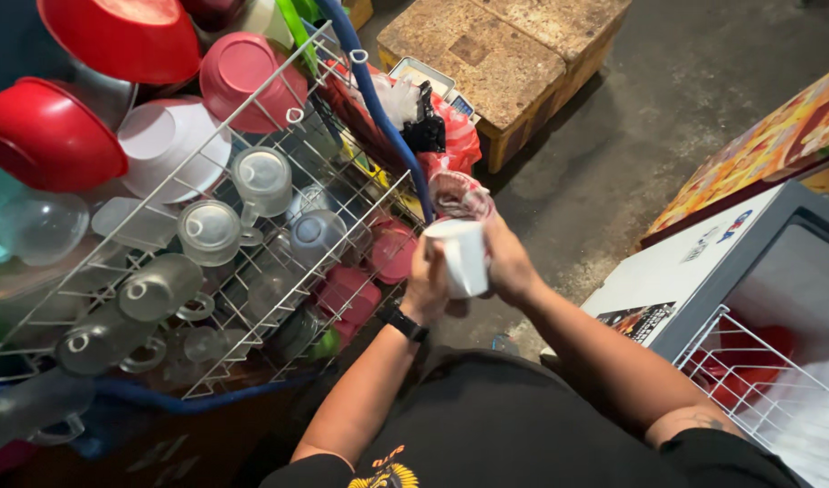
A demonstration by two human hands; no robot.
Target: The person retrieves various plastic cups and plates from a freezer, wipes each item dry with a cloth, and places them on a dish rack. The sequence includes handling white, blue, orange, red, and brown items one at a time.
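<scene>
- Left hand (428,287): closed around the left side of a white cup (462,257); a black wristband (404,323) sits at the wrist.
- Right hand (507,262): closed on the cup's right side, fingers wrapped behind it.
- White cup: held upright between both hands, in front of the chest, just beside the wire rack (252,262).
- Clear plastic bag (459,194): crumpled, directly above the cup rim, touching the right hand.
- Wire rack: holds glass mugs (211,230), red bowls (48,136) and a white bowl (170,145).
- Chest freezer (703,271): open, at the person's right, with a white wire basket (758,380) inside.
</scene>
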